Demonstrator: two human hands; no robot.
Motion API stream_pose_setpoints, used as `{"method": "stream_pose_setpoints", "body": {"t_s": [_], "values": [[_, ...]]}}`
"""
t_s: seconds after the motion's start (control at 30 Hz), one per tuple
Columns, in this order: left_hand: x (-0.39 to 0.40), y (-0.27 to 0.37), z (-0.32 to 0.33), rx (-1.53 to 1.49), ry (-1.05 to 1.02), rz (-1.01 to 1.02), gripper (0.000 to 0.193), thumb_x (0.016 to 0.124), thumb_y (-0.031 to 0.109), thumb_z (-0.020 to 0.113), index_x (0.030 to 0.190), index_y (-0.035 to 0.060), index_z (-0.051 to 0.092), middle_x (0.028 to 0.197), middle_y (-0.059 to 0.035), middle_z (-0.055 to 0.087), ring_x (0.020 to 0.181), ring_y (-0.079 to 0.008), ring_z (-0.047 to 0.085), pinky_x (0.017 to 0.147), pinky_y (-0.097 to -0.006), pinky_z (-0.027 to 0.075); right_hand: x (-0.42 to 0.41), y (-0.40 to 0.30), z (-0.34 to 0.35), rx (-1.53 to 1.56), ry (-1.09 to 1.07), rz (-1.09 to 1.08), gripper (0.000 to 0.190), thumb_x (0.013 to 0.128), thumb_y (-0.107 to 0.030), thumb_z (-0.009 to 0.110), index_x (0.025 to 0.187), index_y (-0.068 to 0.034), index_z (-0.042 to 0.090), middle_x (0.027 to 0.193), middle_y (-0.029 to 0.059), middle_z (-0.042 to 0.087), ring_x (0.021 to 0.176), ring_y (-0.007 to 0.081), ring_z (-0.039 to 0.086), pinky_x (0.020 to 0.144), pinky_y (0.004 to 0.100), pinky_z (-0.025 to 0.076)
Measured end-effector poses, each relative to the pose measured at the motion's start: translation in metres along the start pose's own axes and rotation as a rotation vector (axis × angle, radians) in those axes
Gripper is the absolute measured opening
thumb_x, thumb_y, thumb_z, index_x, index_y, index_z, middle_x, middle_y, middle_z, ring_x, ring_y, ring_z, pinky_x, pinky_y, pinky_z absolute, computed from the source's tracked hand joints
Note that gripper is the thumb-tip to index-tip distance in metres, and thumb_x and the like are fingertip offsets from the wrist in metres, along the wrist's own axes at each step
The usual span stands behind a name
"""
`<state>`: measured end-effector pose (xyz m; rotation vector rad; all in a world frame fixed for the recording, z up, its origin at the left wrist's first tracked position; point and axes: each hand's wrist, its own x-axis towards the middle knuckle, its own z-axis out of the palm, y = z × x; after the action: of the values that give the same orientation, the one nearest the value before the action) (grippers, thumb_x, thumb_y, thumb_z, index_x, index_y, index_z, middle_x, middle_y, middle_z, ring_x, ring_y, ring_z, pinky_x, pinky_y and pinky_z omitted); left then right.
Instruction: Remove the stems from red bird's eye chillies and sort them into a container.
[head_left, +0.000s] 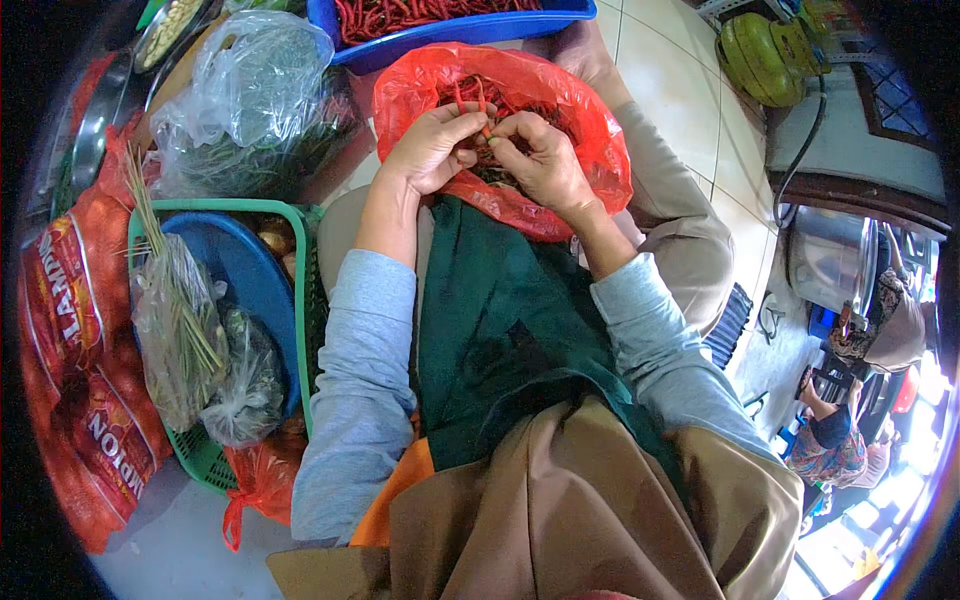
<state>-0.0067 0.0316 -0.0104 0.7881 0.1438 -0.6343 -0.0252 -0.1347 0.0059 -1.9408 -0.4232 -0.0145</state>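
Observation:
A red plastic bag (592, 165) lies open in front of my lap, with red chili peppers (551, 112) inside. Over its mouth my left hand (439, 142) holds red chilies between thumb and fingers, their tips pointing away from me. Close beside it, my right hand (544, 154) pinches the green stem end of a chili (486, 129) with thumb and forefinger. Beyond the bag stands a blue plastic tub (465, 31) filled with more red chilies. The bag's bottom is hidden.
At the left are a clear bag of greens (240, 112), a green plastic basket (301, 300) holding a blue basin (240, 247) and lemongrass (184, 322), and red mesh sacks (67, 300). A green gas cylinder (757, 60) stands at upper right. Other people sit far right.

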Motion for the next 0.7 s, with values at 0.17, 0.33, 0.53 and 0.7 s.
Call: {"method": "stream_pose_setpoints", "body": {"t_s": [0.17, 0.33, 0.53, 0.7], "values": [[0.0, 0.0, -0.003, -0.08, -0.047, -0.001, 0.018, 0.083, 0.012, 0.056, 0.099, 0.0042, 0.055, 0.076, -0.0001, 0.054, 0.064, -0.0052, 0.048, 0.048, -0.0157, 0.035, 0.005, -0.006, -0.003, -0.046, 0.004, -0.181, 0.008, 0.073, -0.007, 0.06, 0.079, -0.003, 0.057, 0.075, 0.0095, 0.058, 0.071, 0.0263, 0.054, 0.068, 0.0343, 0.044], [0.0, 0.0, -0.01, -0.215, -0.184, -0.013, 0.017, 0.084, 0.012, 0.055, 0.099, 0.004, 0.054, 0.077, -0.0013, 0.056, 0.065, -0.0056, 0.051, 0.046, -0.0148, 0.036, 0.008, -0.007, -0.004, -0.103, -0.043, -0.266, 0.007, 0.077, -0.004, 0.059, 0.082, -0.002, 0.055, 0.079, 0.0055, 0.056, 0.073, 0.0148, 0.053, 0.067, 0.0264, 0.044], [-0.002, 0.0, -0.002, -0.249, -0.116, 0.016, 0.015, 0.085, 0.011, 0.053, 0.099, 0.0038, 0.054, 0.078, -0.0026, 0.057, 0.062, -0.0061, 0.052, 0.045, -0.0146, 0.037, 0.006, -0.007, -0.001, -0.03, -0.006, -0.204, 0.005, 0.078, -0.002, 0.058, 0.082, -0.003, 0.054, 0.079, 0.0043, 0.055, 0.072, 0.013, 0.052, 0.065, 0.0258, 0.043], [0.001, 0.004, -0.009, -0.291, -0.095, 0.028, 0.015, 0.084, 0.011, 0.052, 0.098, 0.005, 0.053, 0.08, -0.0022, 0.058, 0.065, -0.0071, 0.052, 0.046, -0.015, 0.037, 0.005, -0.024, 0.0, 0.085, -0.042, -0.217, 0.005, 0.078, -0.004, 0.059, 0.08, -0.003, 0.055, 0.077, 0.0053, 0.056, 0.073, 0.0145, 0.053, 0.067, 0.0268, 0.043]]}}
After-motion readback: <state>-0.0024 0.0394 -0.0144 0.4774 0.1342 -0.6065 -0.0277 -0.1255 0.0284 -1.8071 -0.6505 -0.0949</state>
